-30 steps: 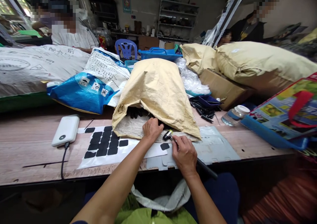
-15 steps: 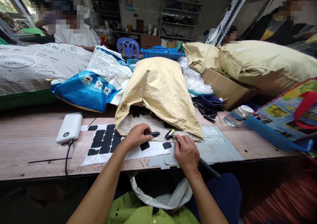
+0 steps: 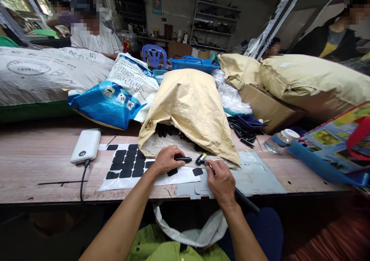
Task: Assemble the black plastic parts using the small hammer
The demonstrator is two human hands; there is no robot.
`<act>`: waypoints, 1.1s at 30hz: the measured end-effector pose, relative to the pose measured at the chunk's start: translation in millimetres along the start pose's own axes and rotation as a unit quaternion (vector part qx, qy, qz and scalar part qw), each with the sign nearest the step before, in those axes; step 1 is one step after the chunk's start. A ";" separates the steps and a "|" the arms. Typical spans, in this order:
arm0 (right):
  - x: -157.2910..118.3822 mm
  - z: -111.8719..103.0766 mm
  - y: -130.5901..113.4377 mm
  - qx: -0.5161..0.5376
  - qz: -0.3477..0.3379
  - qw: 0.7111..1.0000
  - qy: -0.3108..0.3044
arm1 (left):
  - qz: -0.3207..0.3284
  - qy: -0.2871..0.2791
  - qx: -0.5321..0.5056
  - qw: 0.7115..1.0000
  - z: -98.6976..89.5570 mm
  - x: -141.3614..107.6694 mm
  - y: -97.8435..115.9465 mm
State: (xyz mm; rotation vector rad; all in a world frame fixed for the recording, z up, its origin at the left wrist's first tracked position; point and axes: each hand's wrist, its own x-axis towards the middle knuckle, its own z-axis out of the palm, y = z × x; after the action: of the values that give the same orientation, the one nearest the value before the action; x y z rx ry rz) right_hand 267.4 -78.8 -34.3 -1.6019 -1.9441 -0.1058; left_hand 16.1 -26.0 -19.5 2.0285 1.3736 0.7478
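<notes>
My left hand is closed on a short black pen-like piece, which points right from the fingertips at the mouth of a tan woven sack. In my right hand is a small mallet, gripped along its handle. The mallet head, dark with a yellow-green face, hovers just right of the black piece, apart from it. Its black grip sticks out below the hand over the table edge. Black pieces show inside the sack's opening. A white sheet with black rounded squares lies under my left forearm.
A white power bank with a cable lies left. Blue-and-white and white sacks stand behind it. At right are loose black pieces, a lidded jar, a cardboard box and a blue tray. Several people sit beyond.
The whole view has shifted slightly, so things appear a little further right. The black piece in my left hand now lies more level. Both hands keep their hold.
</notes>
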 end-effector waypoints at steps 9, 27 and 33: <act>17.9 -15.8 -41.0 0.202 -0.014 0.979 0.005 | -0.008 -0.008 -0.034 0.999 2.1 4.5 -6.0; 20.7 -12.2 -54.9 0.116 -0.030 0.992 -0.025 | -0.012 -0.013 -0.046 0.999 1.3 5.1 -6.1; 20.6 -13.6 -47.3 0.120 -0.016 0.991 -0.055 | -0.017 -0.017 -0.030 0.999 -0.2 4.8 -3.3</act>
State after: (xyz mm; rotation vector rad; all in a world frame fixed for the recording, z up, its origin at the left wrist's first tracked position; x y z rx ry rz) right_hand 228.0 -79.4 1.6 -1.4457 -1.9811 0.2007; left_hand 15.5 -20.4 -21.1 1.9574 1.3470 0.7277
